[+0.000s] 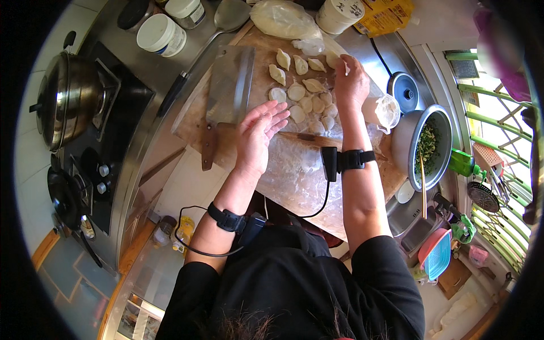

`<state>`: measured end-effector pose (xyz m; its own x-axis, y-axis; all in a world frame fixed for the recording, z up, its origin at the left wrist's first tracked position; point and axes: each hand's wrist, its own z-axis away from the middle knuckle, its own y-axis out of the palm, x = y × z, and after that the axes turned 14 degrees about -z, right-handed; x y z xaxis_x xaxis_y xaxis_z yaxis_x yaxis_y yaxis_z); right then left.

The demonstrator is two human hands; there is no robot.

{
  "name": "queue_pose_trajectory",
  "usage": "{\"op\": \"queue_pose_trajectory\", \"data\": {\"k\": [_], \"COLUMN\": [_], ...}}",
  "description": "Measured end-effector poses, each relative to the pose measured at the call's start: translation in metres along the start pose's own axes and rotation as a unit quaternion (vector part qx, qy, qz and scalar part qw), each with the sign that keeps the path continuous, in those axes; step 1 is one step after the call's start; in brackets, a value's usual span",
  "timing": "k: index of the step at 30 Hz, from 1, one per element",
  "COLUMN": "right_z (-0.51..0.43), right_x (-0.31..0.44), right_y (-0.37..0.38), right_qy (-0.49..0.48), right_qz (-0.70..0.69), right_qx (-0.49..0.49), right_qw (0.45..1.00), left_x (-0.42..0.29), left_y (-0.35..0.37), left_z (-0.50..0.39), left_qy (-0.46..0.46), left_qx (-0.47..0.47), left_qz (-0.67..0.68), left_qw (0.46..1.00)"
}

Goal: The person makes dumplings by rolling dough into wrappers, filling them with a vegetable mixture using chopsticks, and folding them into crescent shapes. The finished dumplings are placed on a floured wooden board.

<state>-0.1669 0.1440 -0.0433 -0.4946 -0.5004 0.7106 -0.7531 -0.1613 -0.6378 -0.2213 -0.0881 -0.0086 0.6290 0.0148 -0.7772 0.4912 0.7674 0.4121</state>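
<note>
My right hand [352, 83] is at the far right part of a floured wooden board [276, 178], its fingertips on a white dumpling [332, 59] that they partly hide. My left hand [260, 134] hovers palm-inward over the near side, fingers spread and nothing in them. Between the hands lie several round dough wrappers [296, 91], some overlapping. Beyond these sit several folded dumplings [282, 59]. A wooden rolling pin [312, 138] lies crosswise nearer my body. Left of the wrappers rests a broad cleaver [227, 85] with a wooden handle [208, 148].
At right stand a tub of white flour [386, 111] and a grey bowl of chopped green filling [431, 127] with chopsticks [423, 178]. A bag of dough [285, 19] lies at the back. The stove at left holds a lidded pot [63, 102]; a long-handled turner [229, 17] lies beside the board.
</note>
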Motion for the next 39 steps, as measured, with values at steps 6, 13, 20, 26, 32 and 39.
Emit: {"op": "queue_pose_trajectory", "data": {"k": [6,13,20,26,32,39], "right_z": [0.003,0.058,0.055,0.025,0.031,0.116], "right_x": [-0.006,0.007,-0.015,-0.014,-0.007,0.020], "right_y": [-0.007,-0.046,-0.021,-0.008,-0.017,-0.130], "right_qy": [-0.030,-0.009,-0.050,0.053,0.035,0.280], "right_qz": [0.021,0.001,0.081,0.144,0.040,-0.276], "right_qx": [0.036,0.062,0.038,0.081,0.074,0.210], "right_qw": [0.999,0.998,0.995,0.985,0.996,0.895], "left_x": [-0.001,0.003,0.006,0.001,-0.002,0.010], "left_y": [0.008,0.017,0.015,0.011,0.003,-0.008], "left_z": [-0.005,-0.007,-0.004,0.004,0.006,0.012], "left_qy": [-0.009,-0.024,-0.033,-0.034,-0.015,0.027], "left_qx": [-0.007,-0.013,-0.011,-0.026,-0.026,0.033], "left_qz": [-0.015,-0.028,-0.044,-0.052,-0.083,-0.213], "left_qw": [1.000,0.999,0.998,0.998,0.996,0.976]}}
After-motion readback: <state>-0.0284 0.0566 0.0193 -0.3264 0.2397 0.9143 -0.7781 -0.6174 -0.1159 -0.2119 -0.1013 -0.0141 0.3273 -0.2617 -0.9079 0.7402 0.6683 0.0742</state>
